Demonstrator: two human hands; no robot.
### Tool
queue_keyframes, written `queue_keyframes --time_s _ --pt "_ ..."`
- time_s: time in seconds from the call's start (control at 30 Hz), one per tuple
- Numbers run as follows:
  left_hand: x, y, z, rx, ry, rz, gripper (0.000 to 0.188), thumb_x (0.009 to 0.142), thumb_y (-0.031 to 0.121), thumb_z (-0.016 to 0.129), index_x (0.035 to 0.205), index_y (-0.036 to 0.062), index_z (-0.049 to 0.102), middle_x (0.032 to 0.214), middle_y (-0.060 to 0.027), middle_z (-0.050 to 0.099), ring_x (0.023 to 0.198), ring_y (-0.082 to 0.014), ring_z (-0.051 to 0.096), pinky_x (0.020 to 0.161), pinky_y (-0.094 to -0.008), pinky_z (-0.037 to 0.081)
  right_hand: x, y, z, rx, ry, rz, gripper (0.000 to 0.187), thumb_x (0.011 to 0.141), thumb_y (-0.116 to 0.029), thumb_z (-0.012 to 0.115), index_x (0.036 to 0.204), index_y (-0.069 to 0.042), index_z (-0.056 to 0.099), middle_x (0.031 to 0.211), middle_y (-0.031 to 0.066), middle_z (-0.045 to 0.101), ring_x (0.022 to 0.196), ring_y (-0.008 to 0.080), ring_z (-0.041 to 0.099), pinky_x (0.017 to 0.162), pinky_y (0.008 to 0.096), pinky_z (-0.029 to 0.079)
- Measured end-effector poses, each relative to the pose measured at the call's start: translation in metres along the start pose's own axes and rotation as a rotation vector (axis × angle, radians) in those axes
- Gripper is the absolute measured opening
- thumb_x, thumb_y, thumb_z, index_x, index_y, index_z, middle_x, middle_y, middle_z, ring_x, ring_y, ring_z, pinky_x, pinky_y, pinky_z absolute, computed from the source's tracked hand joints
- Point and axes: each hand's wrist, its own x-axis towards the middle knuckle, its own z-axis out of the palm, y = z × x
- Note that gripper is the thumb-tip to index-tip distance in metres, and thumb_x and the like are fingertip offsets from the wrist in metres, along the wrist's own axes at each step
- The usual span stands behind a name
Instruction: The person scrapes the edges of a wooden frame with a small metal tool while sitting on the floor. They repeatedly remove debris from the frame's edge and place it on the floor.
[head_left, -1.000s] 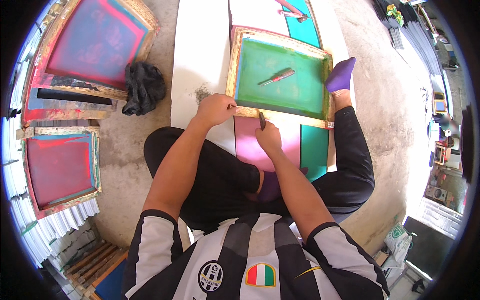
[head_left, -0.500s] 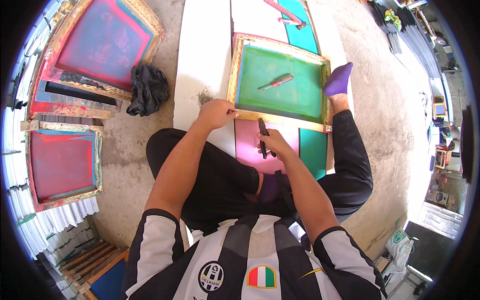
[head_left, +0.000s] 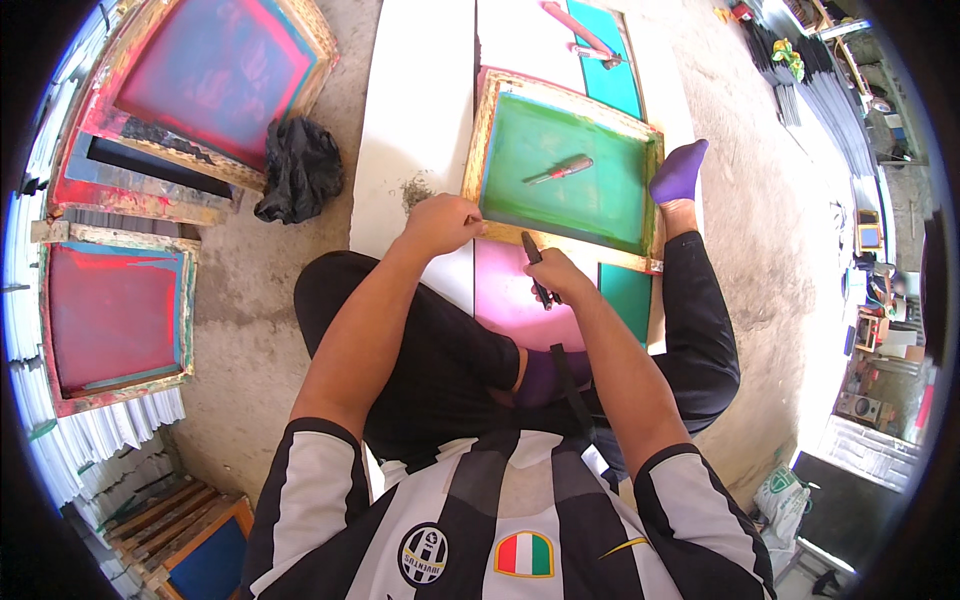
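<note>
A wooden-framed screen-printing screen (head_left: 560, 245) with green mesh lies in front of me. My left hand (head_left: 445, 225) is closed at its near left corner, fingertips pinched against the frame's edge; anything in them is too small to make out. My right hand (head_left: 560, 277) grips a pair of black pliers (head_left: 530, 246), whose jaws point at the near side of the frame. On the green mesh lies a screwdriver (head_left: 562, 170). My foot in a purple sock (head_left: 679, 171) rests by the frame's right side.
Beyond the screen lies a hammer (head_left: 580, 32) on a teal and white board. A crumpled black plastic bag (head_left: 300, 172) sits at left beside a large red-edged screen (head_left: 215, 85). Another red screen (head_left: 118, 315) stands nearer. A white sack (head_left: 780, 500) is at lower right.
The pliers have turned in my right hand, and their handles look closer together. My left hand stays at the frame corner. The view has shifted slightly.
</note>
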Motion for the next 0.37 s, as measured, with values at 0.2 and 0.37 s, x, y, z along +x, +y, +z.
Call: queue_keyframes --time_s 0.2,0.37 --pt "0.001 0.001 0.0 -0.039 0.004 0.003 0.028 0.088 0.039 0.074 0.093 0.0121 0.079 0.083 -0.0115 0.073 0.082 -0.0324 0.071 0.072 -0.0456 0.054 0.004 0.001 0.007 0.15 0.011 0.151 0.024 0.084 -0.011 0.075 0.092 0.008 0.063 0.07 0.0147 0.063 0.055 0.024 0.063 0.044 0.04 0.049" --pt "0.002 0.0 0.0 -0.036 -0.007 0.006 0.03 0.088 0.041 0.074 0.094 0.0119 0.079 0.081 -0.0115 0.072 0.081 -0.0318 0.071 0.072 -0.0453 0.054 0.011 0.009 0.021 0.251 -0.03 0.193 0.032 0.083 -0.014 0.08 0.093 0.011 0.064 0.071 0.0178 0.064 0.052 0.0268 0.062 0.042 0.0434 0.047"
